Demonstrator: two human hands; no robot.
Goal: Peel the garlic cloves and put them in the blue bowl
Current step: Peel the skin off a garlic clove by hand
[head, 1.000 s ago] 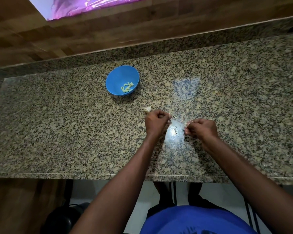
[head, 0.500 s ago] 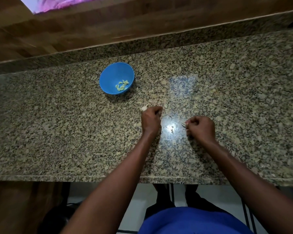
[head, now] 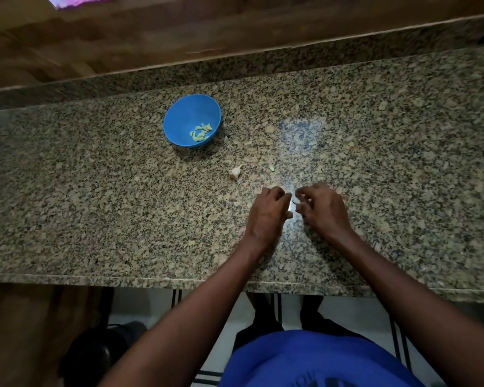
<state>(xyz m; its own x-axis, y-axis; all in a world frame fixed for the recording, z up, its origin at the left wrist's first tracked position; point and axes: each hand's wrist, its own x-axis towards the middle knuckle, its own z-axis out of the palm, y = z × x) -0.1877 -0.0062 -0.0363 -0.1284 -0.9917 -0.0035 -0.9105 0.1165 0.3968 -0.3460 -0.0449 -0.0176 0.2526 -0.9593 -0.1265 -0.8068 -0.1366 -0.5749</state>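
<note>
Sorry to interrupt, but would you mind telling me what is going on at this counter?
A person is peeling garlic at a granite counter. The left hand and right hand are close together with fingers curled, working at something small between them; what it is is too small to tell. A blue bowl farther back and to the left already holds several peeled cloves. One unpeeled clove lies on the counter between the bowl and the hands.

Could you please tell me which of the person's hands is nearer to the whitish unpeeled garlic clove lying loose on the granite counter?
Left. The left hand sits just below-right of the whitish garlic clove; the right hand lies farther right, beyond the left.
</note>
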